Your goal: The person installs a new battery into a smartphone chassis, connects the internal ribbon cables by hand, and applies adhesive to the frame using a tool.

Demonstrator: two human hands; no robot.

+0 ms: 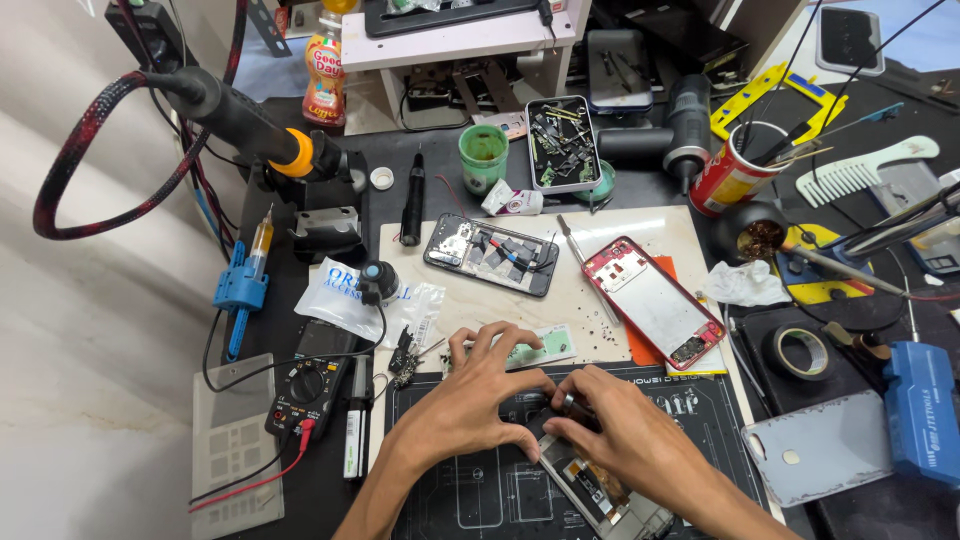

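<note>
Head camera looks down on a crowded repair bench. Both hands meet near the middle of a black work mat (470, 500) at the near edge. The left hand (470, 405) lies with fingers spread and curled, its fingertips pressing on the far end of an opened phone (590, 490) that rests slantwise on the mat. The right hand (625, 430) is bent over the same phone, thumb and forefinger pinched narrow around a small dark part at the phone's far end; what that part is cannot be told. A ring shows on one right finger.

Just beyond the hands, on a pale board (560, 300), lie a small green circuit board (535, 348), a dark opened phone body (490, 255) with its insides showing, and to its right a red phone frame (653, 300) lying aslant. A screwdriver (585, 265) lies between those two.

Left of the mat sit a black multimeter (305, 385) with red and black leads, a clear plastic bag (350, 290) and a blue syringe holder (242, 290). Far left, a hot-air handle (250, 125) with an orange collar hangs on a braided hose. Farther back stand a green cup (483, 155) and a tin of small parts (562, 143). On the right lie a red can (730, 178) holding tools, a roll of tape (803, 350), a white comb (860, 170) and a blue box (922, 410).
</note>
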